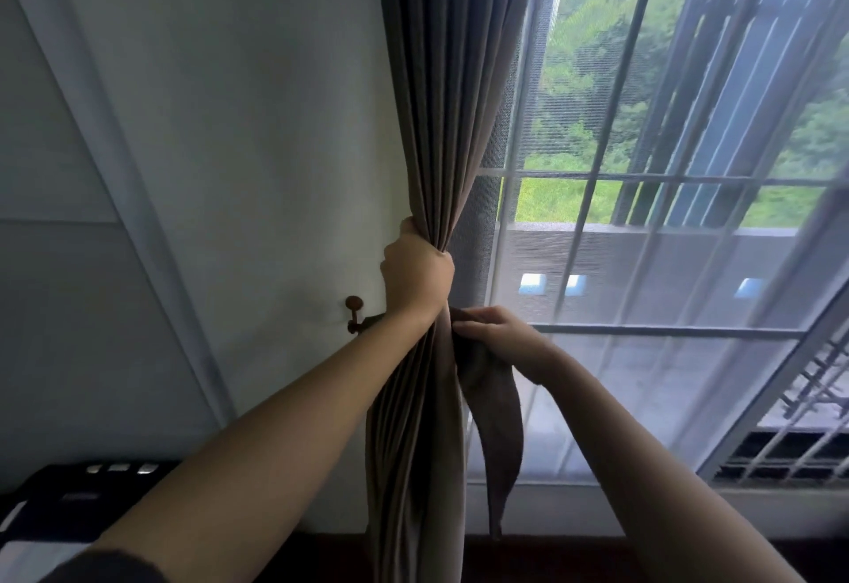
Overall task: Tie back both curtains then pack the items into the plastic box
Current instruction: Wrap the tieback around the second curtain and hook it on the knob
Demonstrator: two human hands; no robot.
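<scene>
A grey-brown curtain (441, 100) hangs at the left edge of the window, gathered into a bunch. My left hand (416, 272) is closed around the bunch at mid height. Just below and to the right, my right hand (498, 337) pinches a tieback strap (498, 426) of the same fabric, whose loose end dangles beside the curtain. A brown wall hook (353, 312) sticks out of the wall left of my left wrist, partly hidden by the forearm. No plastic box is in view.
A sheer white curtain (666, 307) covers the barred window (611, 178) on the right. A white wall (229, 123) is on the left. A black object (82, 495) with silver buttons sits at the lower left.
</scene>
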